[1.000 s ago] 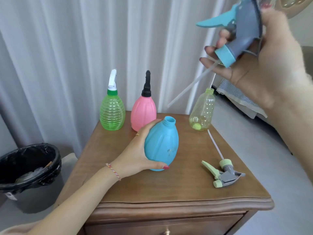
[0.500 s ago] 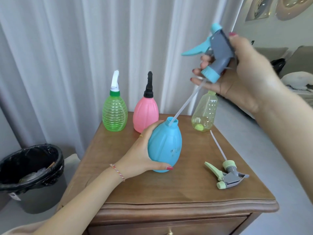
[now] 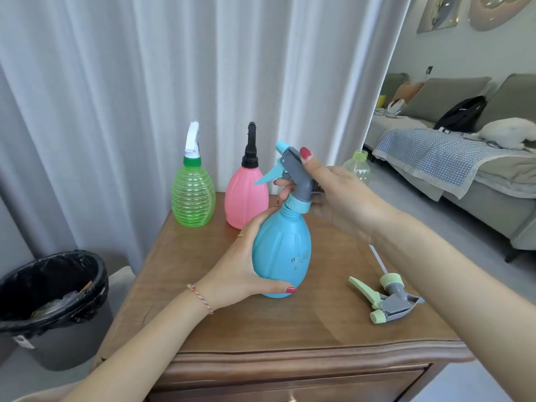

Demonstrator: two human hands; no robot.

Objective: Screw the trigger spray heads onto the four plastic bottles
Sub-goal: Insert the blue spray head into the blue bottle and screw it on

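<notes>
Spray head (image 3: 295,172) lowered onto blue bottle (image 3: 281,253); right hand (image 3: 339,198) grips it, left hand (image 3: 240,274) bottle; threading seemingly hidden.

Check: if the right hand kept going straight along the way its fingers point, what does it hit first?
The right hand points left across the table, shut on the blue spray head. Straight on, it would probably meet the pink bottle first, then the green bottle. Depth is unclear from a single view.
</notes>
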